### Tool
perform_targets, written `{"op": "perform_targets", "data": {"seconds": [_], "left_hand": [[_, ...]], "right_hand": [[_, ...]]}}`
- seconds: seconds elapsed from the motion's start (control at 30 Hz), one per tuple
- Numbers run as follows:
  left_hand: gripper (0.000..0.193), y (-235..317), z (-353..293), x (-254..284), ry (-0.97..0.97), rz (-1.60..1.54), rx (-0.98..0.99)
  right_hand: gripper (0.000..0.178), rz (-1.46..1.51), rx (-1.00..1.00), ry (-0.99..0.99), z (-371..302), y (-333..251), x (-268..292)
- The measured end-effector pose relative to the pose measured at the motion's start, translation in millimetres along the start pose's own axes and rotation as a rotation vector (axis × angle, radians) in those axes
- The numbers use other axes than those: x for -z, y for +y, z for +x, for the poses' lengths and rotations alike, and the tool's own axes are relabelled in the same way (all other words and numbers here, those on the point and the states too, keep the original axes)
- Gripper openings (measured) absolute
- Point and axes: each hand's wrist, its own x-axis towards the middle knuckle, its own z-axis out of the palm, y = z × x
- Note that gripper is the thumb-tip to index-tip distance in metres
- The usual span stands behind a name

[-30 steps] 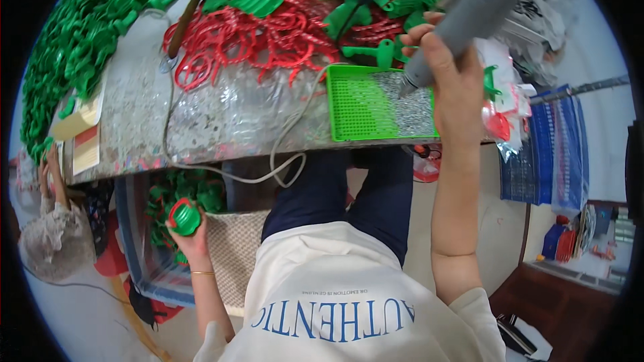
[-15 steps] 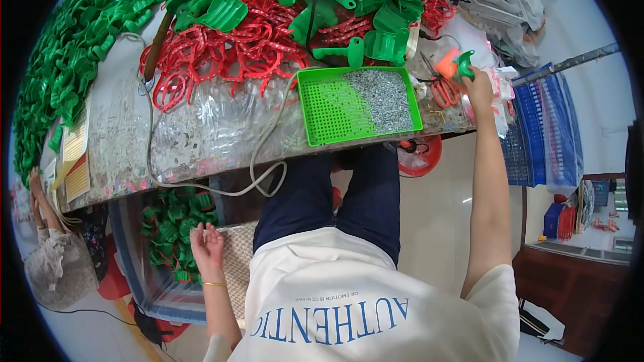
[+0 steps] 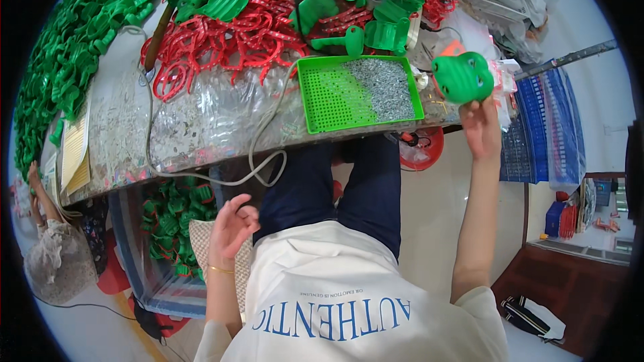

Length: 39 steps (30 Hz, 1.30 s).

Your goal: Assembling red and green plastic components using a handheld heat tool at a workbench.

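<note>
A green plastic animal-head toy piece (image 3: 459,79) with eyes is held at the fingertips of my right hand (image 3: 480,131), over the right end of the worktable's front edge. To the left of my lap is my left hand (image 3: 231,229), its fingers loosely bent and apart, with nothing in them. It is nearest to a woven cushion (image 3: 201,238) and a crate (image 3: 137,255) of green and red pieces. On the table in front of me lies a bright green tray (image 3: 329,110), with small silvery metal parts (image 3: 382,87) heaped mostly on its right side.
Green scoop-shaped pieces (image 3: 225,3) and red strap-like pieces (image 3: 221,47) cover the table's far side. A pale cable (image 3: 151,127) loops over the front edge. Below stands a red basin (image 3: 429,151); blue baskets (image 3: 533,127) are at right. Another person (image 3: 60,255) sits at far left.
My right hand has drawn back toward me with the green head piece, now turned so its eyes show. My left hand has moved up and right, toward my lap.
</note>
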Motion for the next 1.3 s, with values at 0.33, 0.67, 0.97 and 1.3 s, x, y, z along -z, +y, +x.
{"op": "perform_targets", "data": {"seconds": [0.33,0.67,0.97,1.3], "left_hand": [[0.066,5.8,35.2,-87.9,-0.454,-0.001,0.225],[0.070,-3.2,37.7,-90.9,-0.302,-0.359,0.098],[0.079,4.7,45.1,-77.3,-0.371,-0.391,0.071],[0.083,-5.7,40.7,-67.7,-0.294,-0.319,0.055]], "right_hand": [[0.014,-0.803,0.070,-0.784,-67.6,62.6,-169.7],[0.021,-1.318,0.523,-1.371,-66.5,100.1,-227.0],[0.027,-1.420,0.465,-0.733,53.5,161.5,-230.2],[0.017,-1.540,0.853,-0.617,105.0,208.1,-224.9]]}}
